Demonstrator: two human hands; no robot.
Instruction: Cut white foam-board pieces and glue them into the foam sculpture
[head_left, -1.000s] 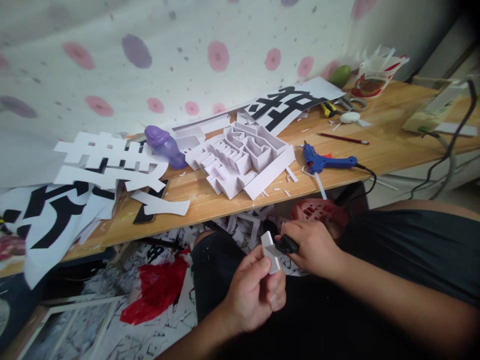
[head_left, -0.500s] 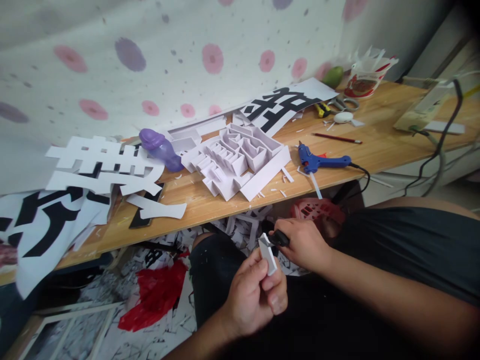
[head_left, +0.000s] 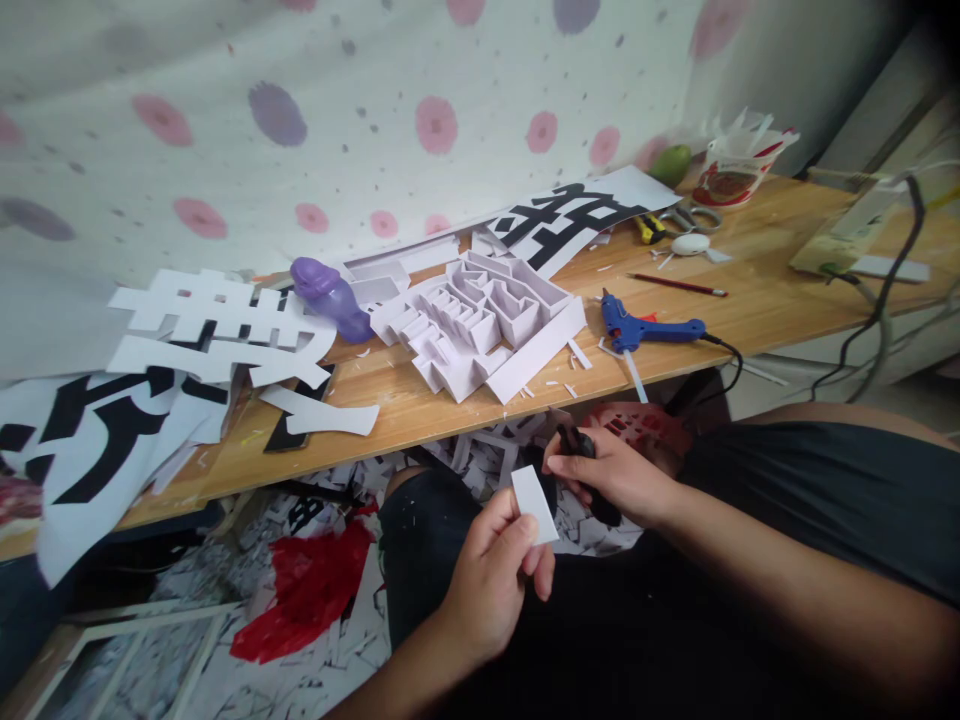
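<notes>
Head view: the left hand (head_left: 489, 578) is closed to a narrow pinch on the lower end of the white piece (head_left: 534, 503), located in front of the front edge of the bench (head_left: 405, 424). The right hand (head_left: 626, 478) grips a black-handled tool (head_left: 576, 442) (tip type cannot be determined), near the piece but apart. The piece appears light, fairly stiff and liable to crease or dent; hold it by its flat faces, fingers away from the upper end.
</notes>
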